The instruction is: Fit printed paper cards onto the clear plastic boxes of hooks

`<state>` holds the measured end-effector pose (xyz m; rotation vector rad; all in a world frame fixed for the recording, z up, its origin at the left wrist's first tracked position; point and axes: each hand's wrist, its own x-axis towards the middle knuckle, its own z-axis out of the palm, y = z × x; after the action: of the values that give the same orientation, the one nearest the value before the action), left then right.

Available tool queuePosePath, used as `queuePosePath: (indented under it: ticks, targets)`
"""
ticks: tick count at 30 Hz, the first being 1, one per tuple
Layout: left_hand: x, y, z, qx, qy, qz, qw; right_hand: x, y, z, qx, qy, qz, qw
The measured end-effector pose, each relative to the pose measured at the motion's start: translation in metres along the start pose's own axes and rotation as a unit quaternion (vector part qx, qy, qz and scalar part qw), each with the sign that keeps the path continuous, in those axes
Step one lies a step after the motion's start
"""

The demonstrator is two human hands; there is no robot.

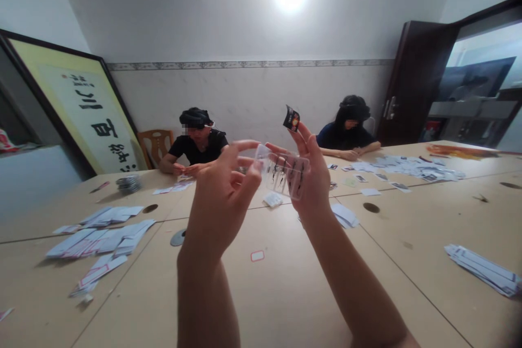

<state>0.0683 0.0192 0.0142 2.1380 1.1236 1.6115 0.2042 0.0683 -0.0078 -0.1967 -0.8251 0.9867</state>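
Both my hands are raised in front of me above the table point(285, 283). My right hand point(312, 179) holds a small clear plastic packet point(285, 174) with thin dark pieces inside, and pinches a small dark printed card point(291, 118) between raised fingertips. My left hand point(222, 196) pinches the packet's left edge with thumb and forefinger, its other fingers curled.
Rows of white cards point(101, 236) lie spread at the left, another stack point(485, 269) at the right edge, and more point(399, 168) at the far right. Two other people point(198, 144) point(348, 130) sit across the table handling cards. A framed calligraphy panel point(81, 103) leans on the left wall.
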Motion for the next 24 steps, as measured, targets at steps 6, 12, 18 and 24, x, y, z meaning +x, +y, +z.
queuePosePath:
  ticks: [6,12,18,24]
  targets:
    - [0.010,-0.015,0.003,0.059,0.170,0.017,0.983,0.006,0.006,-0.006,0.019,0.027,0.028,0.999]
    - [0.023,-0.037,-0.005,-0.062,0.075,-0.089,0.991,0.011,0.004,-0.007,0.040,0.041,0.106,0.993]
    - [0.025,-0.042,-0.012,-0.186,0.021,-0.121,0.975,0.016,0.007,-0.009,0.066,0.059,0.173,0.981]
    - [0.028,-0.058,-0.014,-0.323,-0.151,-0.036,0.933,0.021,0.019,-0.019,0.090,0.070,0.254,0.960]
